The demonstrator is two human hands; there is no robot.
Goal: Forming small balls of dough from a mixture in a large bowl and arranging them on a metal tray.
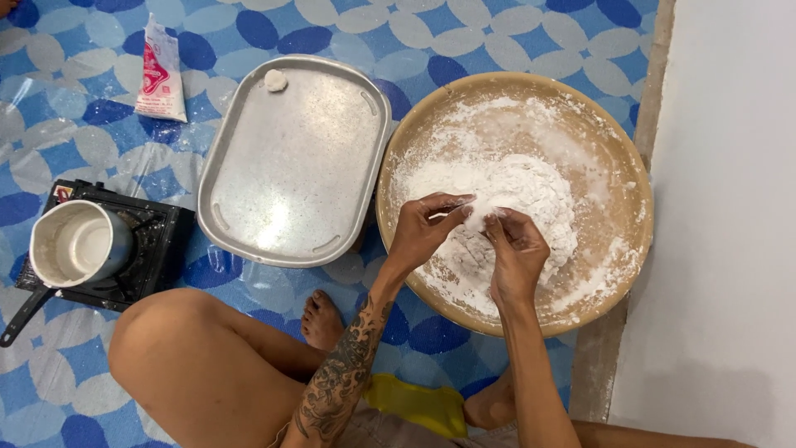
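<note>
Over the flour-dusted round tray [632, 241], the left hand [424, 232] and right hand [516, 255] pinch a small lump of dough [481, 217] between closed fingertips. This looks like the shaping step. Next it would need rolling smooth and setting beside the dough ball [274, 80] on the metal tray [290, 166] left of the round tray.

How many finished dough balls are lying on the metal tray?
1. A single dough ball lies at the far corner of the metal tray. The hands may hide another piece over the flour bowl.

Both hands, left [424, 228] & right [516, 253], pinch dough lump [481, 217] over floured round tray [514, 319].
</note>
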